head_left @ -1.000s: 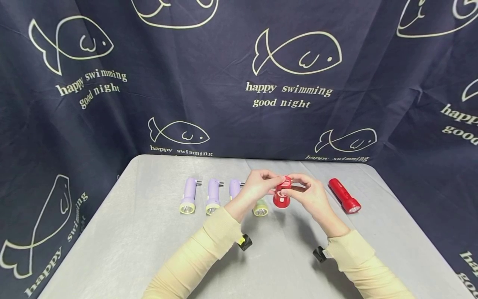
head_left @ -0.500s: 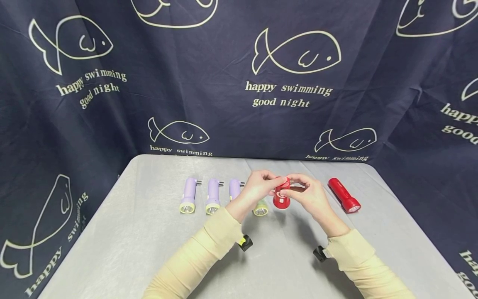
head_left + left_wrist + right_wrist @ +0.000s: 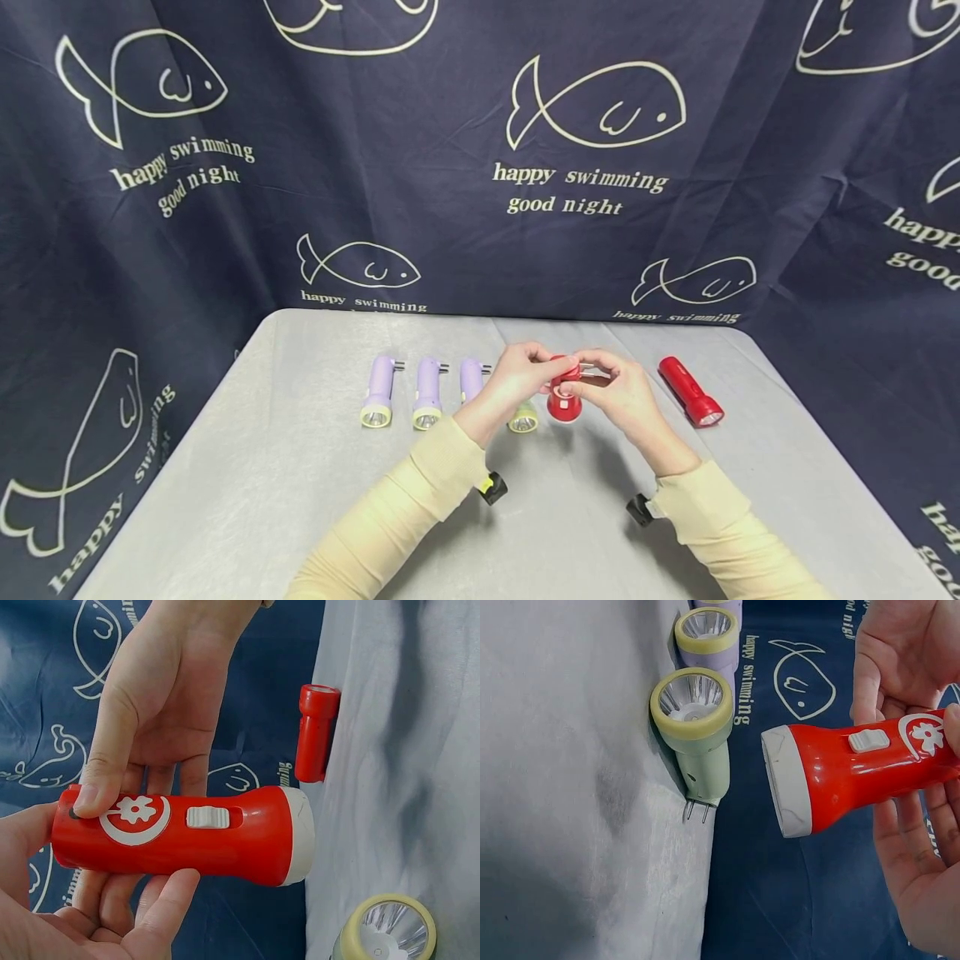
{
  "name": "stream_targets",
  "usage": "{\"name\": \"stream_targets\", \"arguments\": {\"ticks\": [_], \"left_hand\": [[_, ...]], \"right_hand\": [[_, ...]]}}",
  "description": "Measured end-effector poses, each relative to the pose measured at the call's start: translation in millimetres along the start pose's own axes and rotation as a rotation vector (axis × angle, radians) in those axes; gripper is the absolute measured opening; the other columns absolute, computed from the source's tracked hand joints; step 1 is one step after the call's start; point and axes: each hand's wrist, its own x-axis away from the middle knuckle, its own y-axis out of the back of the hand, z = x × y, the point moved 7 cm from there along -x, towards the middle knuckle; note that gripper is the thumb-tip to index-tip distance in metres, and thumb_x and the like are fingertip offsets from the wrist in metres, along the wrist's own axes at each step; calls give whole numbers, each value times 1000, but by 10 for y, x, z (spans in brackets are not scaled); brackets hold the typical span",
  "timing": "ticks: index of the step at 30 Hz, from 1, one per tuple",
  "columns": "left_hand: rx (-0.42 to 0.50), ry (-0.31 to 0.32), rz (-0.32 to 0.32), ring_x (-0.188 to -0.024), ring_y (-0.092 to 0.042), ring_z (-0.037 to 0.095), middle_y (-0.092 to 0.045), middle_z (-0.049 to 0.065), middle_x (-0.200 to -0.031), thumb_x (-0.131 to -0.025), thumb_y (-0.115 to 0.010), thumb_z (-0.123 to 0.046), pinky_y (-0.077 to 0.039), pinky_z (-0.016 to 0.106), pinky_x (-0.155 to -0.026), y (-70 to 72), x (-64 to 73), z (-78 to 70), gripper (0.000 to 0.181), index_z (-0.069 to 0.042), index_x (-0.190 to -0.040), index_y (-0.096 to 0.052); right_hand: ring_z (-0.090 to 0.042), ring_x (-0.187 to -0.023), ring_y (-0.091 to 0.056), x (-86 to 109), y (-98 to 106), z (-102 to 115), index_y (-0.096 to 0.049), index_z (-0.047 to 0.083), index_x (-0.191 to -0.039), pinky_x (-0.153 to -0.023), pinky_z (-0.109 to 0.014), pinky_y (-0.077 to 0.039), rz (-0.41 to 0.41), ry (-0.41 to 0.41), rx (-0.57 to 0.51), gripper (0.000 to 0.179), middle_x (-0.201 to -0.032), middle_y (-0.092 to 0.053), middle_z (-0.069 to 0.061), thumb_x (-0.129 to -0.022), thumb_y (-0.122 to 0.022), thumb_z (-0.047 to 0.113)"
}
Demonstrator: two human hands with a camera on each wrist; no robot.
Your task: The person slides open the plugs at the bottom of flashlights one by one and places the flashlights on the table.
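A red flashlight (image 3: 564,408) with a white rim is held above the table, lens end down in the head view. My left hand (image 3: 519,375) grips it near the tail, thumb across the top end. From the other side, the thumb and fingers of my right hand (image 3: 624,396) pinch it, and thin prong-like lines show between them at the tail. In the left wrist view the flashlight (image 3: 259,840) shows a white slide switch (image 3: 208,817) and a white flower print (image 3: 135,810). The right thumb presses by the tail. Its white rim (image 3: 786,780) faces the right wrist camera.
Purple flashlights (image 3: 381,379) with yellow rims stand in a row on the grey table (image 3: 300,500), prongs pointing right. A green flashlight (image 3: 523,422) is partly hidden behind the left hand. Another red flashlight (image 3: 692,393) lies at the right. A dark fish-print curtain (image 3: 450,167) hangs behind.
The red flashlight has tilted slightly, so the slotted tail face seen earlier is turned away. Prong-like lines now show beside the right fingers. Both arms stay nearly in place.
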Motion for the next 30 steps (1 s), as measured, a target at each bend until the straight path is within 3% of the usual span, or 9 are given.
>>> {"name": "stream_targets", "arguments": {"ticks": [8, 15, 19, 24, 30], "left_hand": [[-30, -16, 2, -72, -61, 14, -63, 3, -84, -81, -74, -32, -54, 25, -64, 37, -27, -36, 27, -7, -81, -62], [-31, -60, 11, -76, -61, 12, -65, 1, -86, -88, -65, -34, -55, 27, -69, 67, -10, -59, 26, -8, -88, -67], [-7, -98, 16, -79, -62, 12, -67, 3, -88, -91, -60, -31, -55, 27, -70, 70, -12, -69, 27, -5, -93, -68], [10, -127, 15, -90, -64, 19, -69, 7, -94, -93, -59, -27, -55, 28, -76, 71, -9, -69, 26, -4, -100, -69], [34, -166, 20, -105, -62, 28, -68, 14, -109, -94, -57, -20, -53, 38, -89, 72, 44, -108, 27, 0, -111, -66]], "right_hand": [[-11, -85, -69, -36, -5, -3, -67, 3, -110, -76, -21, -55, -26, -22, 14, 45, -95, -69, 11, -70, -84, 16], [-10, -84, -69, -56, 0, 4, -66, 2, -112, -76, -21, -55, -33, -61, 25, 45, -99, -70, -4, -72, -82, 14], [-3, -83, -66, -69, 19, 25, -65, 0, -114, -76, -18, -54, -39, -64, 12, 43, -93, -69, 8, -74, -80, 9], [0, -83, -63, -22, 46, 242, -65, -4, -112, -75, -15, -53, -56, -48, 31, 40, -86, -65, 21, -76, -78, 6], [-2, -84, -63, -62, 100, 123, -66, 1, -113, -74, -16, -53, -79, -53, 37, 41, -85, -66, 21, -76, -79, 13]]}}
